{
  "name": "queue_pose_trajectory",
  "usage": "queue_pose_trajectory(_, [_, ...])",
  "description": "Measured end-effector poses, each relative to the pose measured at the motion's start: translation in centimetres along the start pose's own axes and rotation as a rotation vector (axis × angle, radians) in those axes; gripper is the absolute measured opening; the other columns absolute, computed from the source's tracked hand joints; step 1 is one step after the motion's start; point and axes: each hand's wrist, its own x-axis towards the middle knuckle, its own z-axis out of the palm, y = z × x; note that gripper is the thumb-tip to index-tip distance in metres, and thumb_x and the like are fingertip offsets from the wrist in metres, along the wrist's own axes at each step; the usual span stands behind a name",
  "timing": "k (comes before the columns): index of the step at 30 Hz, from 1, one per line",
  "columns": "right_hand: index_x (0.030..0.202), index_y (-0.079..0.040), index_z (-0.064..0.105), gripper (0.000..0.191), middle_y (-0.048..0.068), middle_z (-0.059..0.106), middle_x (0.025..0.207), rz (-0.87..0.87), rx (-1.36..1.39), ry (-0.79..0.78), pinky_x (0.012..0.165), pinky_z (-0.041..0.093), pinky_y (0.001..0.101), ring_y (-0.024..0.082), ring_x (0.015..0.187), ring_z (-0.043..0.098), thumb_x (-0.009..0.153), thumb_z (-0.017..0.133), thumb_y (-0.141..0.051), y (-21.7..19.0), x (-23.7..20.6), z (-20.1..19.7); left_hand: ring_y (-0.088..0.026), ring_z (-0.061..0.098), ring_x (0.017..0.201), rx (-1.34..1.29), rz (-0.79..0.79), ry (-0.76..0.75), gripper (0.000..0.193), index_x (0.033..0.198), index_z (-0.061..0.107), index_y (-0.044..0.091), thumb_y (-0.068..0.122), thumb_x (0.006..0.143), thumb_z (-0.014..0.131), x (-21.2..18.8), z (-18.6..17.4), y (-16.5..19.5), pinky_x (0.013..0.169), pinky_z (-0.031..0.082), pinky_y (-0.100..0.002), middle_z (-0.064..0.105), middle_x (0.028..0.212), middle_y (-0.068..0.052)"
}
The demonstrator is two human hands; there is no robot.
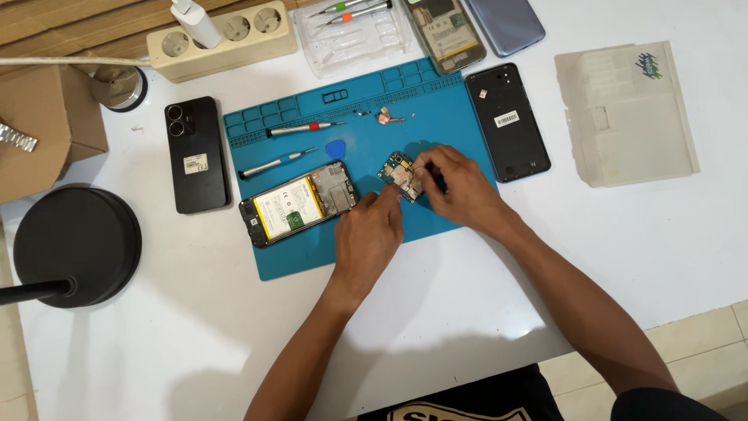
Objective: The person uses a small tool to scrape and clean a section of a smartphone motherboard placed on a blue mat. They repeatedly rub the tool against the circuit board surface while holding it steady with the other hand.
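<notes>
**Both hands on a small circuit board over the blue mat**

Seen from above, on a white table [195,343]. Landmark throughout: the blue work mat [312,249].

Near the mat's middle, toward its right half: a small circuit board [399,175], held just above or on the mat surface, hard to tell which. Right hand [460,187] reaching in from the mat's right edge, thumb and forefinger pinched together on the board's right end. Left hand [368,234] coming up over the mat's lower edge, fingers curled, fingertip pressed against the board's lower left corner; not clear whether gripping or only steadying.

Just left of the left hand, on the mat's left half: an opened phone [296,204] lying tilted, yellow-labelled battery showing. Above it on the mat: two small screwdrivers [304,129], one with a red band, and a blue triangular pick [335,148] beside them. Toward the mat's upper edge: a small coppery scrap [386,117].

Off the mat to the left: a black phone [195,154] lying back up. Off the right edge: a black back cover [508,122]. Further right, well apart: a translucent plastic box [623,117]. Beyond the mat's top edge: a clear tray [354,39] with more tools, another opened phone [444,31], a cream power strip [226,39]. Far left of the mat: a round black lamp base [78,242].
</notes>
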Motion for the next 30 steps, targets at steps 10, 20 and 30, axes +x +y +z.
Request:
queue_pose_trajectory(10, [0.107, 0.0, 0.071, 0.013, 0.014, 0.068, 0.093, -0.147, -0.042, 0.087, 0.066, 0.057, 0.0349, 0.023, 0.076, 0.069, 0.097, 0.068, -0.008, 0.3, 5.0, -0.7, -0.029, 0.066, 0.05, 0.038, 0.062, 0.003, 0.011, 0.101, 0.071, 0.006, 0.009, 0.092, 0.067, 0.3, 0.1, -0.3, 0.044, 0.051, -0.042, 0.07, 0.073, -0.013])
queue_pose_trajectory(20, [0.123, -0.002, 0.072, 0.029, 0.014, 0.069, 0.109, -0.202, -0.091, -0.01, 0.077, 0.058, 0.0378, 0.028, 0.089, 0.071, 0.094, 0.068, -0.003, 0.2, 2.0, -2.3, -0.026, 0.066, 0.048, 0.022, 0.066, -0.025, 0.013, 0.103, 0.072, 0.007, 0.009, 0.091, 0.068, 0.4, 0.1, -0.5, 0.042, 0.051, -0.039, 0.07, 0.072, -0.012])
queue_pose_trajectory(30, [0.116, -0.008, 0.077, 0.028, 0.007, 0.07, 0.109, -0.231, -0.1, -0.004, 0.086, 0.057, 0.0351, 0.023, 0.101, 0.065, 0.088, 0.078, -0.012, 1.0, -0.8, -0.9, -0.026, 0.064, 0.046, 0.074, 0.106, -0.042, 0.014, 0.105, 0.074, 0.007, 0.007, 0.092, 0.068, 0.6, 0.2, -0.5, 0.041, 0.048, -0.04, 0.067, 0.068, -0.011])
